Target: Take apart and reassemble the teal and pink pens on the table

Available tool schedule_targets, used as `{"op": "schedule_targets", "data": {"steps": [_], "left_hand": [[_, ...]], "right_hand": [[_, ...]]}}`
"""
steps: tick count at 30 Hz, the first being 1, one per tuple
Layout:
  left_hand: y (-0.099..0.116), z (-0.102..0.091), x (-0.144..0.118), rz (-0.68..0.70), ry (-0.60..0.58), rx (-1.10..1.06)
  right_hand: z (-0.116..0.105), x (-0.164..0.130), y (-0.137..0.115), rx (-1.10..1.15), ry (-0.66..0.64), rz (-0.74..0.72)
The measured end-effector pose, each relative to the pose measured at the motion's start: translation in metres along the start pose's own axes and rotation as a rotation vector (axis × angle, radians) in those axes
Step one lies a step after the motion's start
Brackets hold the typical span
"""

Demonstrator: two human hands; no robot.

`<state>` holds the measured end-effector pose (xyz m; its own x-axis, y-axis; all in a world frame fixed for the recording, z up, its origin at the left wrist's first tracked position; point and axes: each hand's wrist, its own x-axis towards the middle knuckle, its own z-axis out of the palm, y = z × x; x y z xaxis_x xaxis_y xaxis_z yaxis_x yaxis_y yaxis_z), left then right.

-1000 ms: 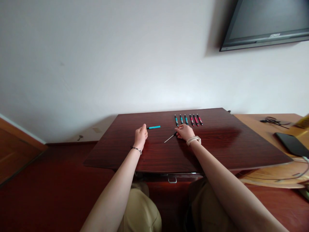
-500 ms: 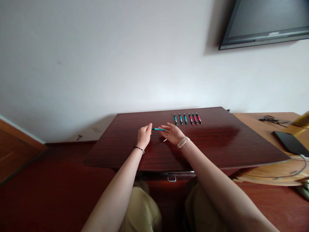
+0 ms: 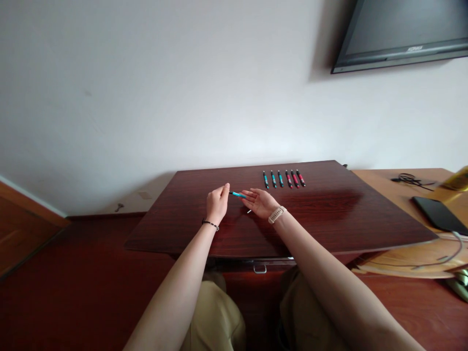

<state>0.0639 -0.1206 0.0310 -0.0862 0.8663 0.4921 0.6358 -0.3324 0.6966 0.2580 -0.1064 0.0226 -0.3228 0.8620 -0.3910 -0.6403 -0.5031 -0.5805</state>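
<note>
My left hand point(image 3: 217, 202) is closed on one end of a turquoise-and-black pen point(image 3: 237, 194), above the dark wooden table point(image 3: 208, 243). The pen points to the right, and its other end reaches the fingertips of my right hand point(image 3: 261, 202). That hand is palm up with its fingers stretched out; whether it touches the pen is unclear. Below its fingers lies a small, thin white piece point(image 3: 249, 211), partly hidden. Farther back, three turquoise pens point(image 3: 273, 180) lie side by side, and three red pens point(image 3: 295, 179) continue the row to the right.
To the right stands a lighter wooden desk point(image 3: 380, 183) with a black cable point(image 3: 409, 180), a dark flat device point(image 3: 440, 214) and a yellow object point(image 3: 459, 179). A television point(image 3: 405, 34) hangs on the wall. Under the table's front edge is a drawer handle point(image 3: 260, 270).
The pen's free end has drawn back slightly from over my right fingers toward their tips. My left hand keeps hold of its other end.
</note>
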Motion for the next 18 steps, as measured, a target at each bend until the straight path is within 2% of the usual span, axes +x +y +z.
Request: {"op": "schedule_targets", "data": {"steps": [4, 8, 18], "left_hand": [[0.002, 0.000, 0.000, 0.003, 0.033, -0.065], [0.000, -0.001, 0.001, -0.034, 0.052, -0.138], [-0.010, 0.003, 0.004, -0.051, 0.043, -0.117]], "right_hand": [[0.000, 0.002, 0.004, -0.086, -0.034, -0.016], [-0.002, 0.006, 0.007, -0.114, -0.029, -0.129], [-0.001, 0.005, 0.007, -0.155, -0.009, -0.187]]}}
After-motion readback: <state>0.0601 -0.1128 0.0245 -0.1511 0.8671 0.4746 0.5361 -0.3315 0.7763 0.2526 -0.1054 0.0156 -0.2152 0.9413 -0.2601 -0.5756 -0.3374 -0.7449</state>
